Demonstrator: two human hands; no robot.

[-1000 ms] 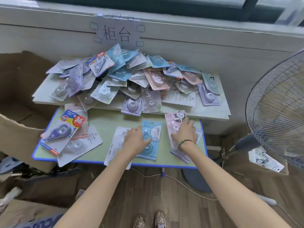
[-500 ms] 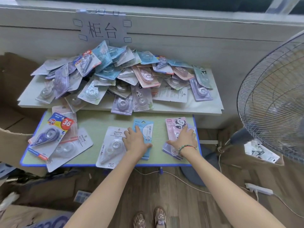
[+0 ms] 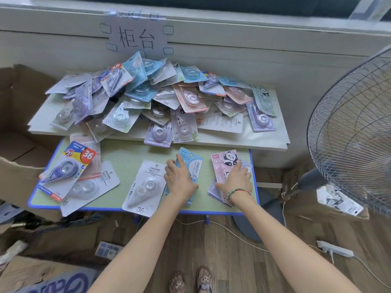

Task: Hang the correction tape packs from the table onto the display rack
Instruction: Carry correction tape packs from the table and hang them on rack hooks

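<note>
Surface: You stood over a low table (image 3: 131, 153) with a pale green top and blue edging; a white board (image 3: 243, 138) lay along its far side against a grey-white wall.
Room: Wood-pattern floor, a taped paper sign (image 3: 136, 38) with handwritten characters on the wall, your sandalled feet at the bottom edge.
Left hand: Your left hand (image 3: 179, 178) lay palm down on a blue correction tape pack (image 3: 191, 163), fingers spread and fairly straight, index finger reaching up its left side.
Right hand: Your right hand (image 3: 234, 178), a beaded bracelet at the wrist, pressed flat on a pink panda pack (image 3: 224, 161), fingers splayed, not curled round it; a purple pack peeked out beneath.
Pack direction: Both packs lay flat, long axes running away from you, hang-hole ends toward the wall; the blue one leaned slightly right at the top.
White pack: A white "36" pack (image 3: 143, 187) lay just left of your left hand, tilted, its bottom corner past the near table edge.
Left stack: A colourful "36" pack (image 3: 67, 170) overlapped other packs at the left end.
Pile: A heap of mixed packs (image 3: 152, 98) covered the white board.
Around: A cardboard box (image 3: 19, 115) to the left, a standing fan (image 3: 351, 132) close on the right, a power strip (image 3: 334, 250) and cable on the floor.
</note>
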